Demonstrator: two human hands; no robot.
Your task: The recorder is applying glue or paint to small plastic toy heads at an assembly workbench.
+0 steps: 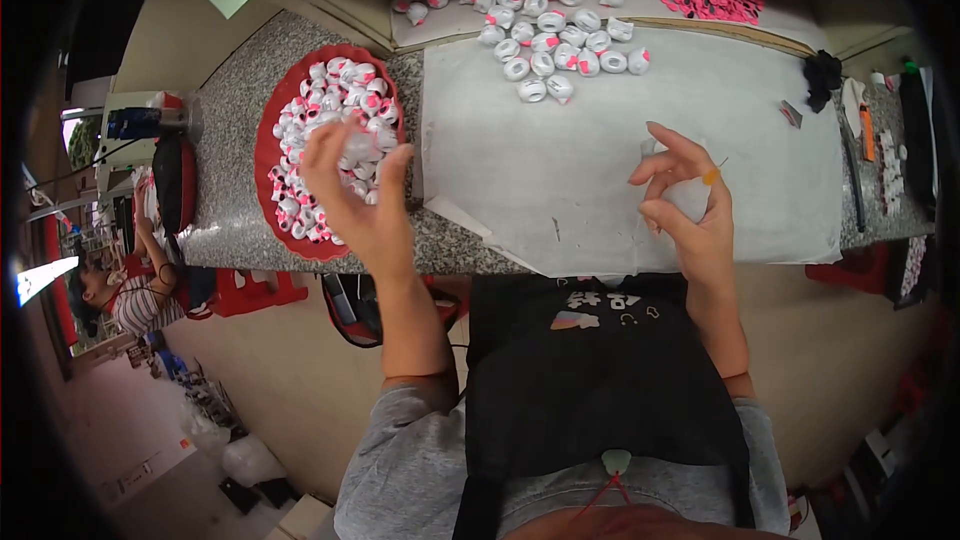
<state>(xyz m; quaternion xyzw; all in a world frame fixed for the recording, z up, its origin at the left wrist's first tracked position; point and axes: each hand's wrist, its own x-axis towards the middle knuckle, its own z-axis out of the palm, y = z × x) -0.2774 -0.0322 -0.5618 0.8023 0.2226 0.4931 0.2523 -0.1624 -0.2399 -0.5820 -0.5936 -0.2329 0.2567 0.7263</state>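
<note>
My left hand [358, 202] is over the right side of a scalloped red bowl [262, 155], its thumb and fingers spread apart. A blurred whitish piece [362, 148] shows between them; whether it is touched or falling is unclear. The bowl is heaped with small white pieces [330, 100] bearing pink and black parts. Above the white work sheet [560, 160], my right hand [692, 195] curls around a pale translucent bottle [690, 202], mostly hidden by the fingers. An orange-yellow tip [711, 177] with a thin needle sticks out beside the index finger.
Many white rounded pieces [545, 40] lie along the sheet's far edge, with a pile of pink bits [710, 0] at their right. A black scrunchie-like bundle [822, 78] and an orange-handled tool [866, 130] lie at the right. Another person [145, 300] sits far left near red stools [255, 292].
</note>
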